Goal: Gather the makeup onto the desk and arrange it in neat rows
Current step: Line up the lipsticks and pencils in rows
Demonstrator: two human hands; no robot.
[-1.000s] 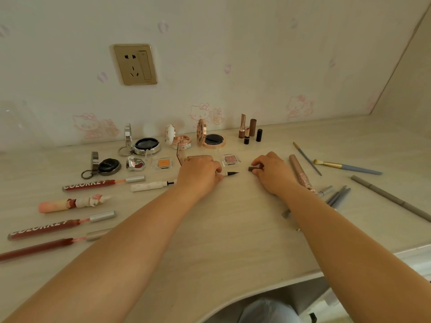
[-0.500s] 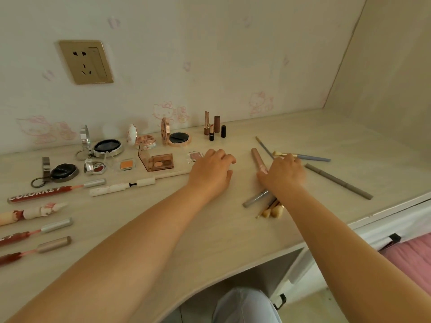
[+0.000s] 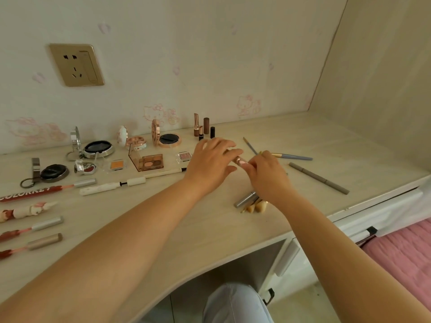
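My right hand [image 3: 268,176] pinches the pink tube [image 3: 240,161] while my left hand [image 3: 213,164] hovers spread, fingers apart. I worry the wrist sweeps the brushes [image 3: 255,206] underneath — or the tube slips onto the pencil [image 3: 319,178].

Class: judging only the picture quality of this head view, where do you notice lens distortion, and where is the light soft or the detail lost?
Head view: wide-angle lens bows the desk edge; soft, even light with faint shadows; fingers of the right hand slightly blurred.
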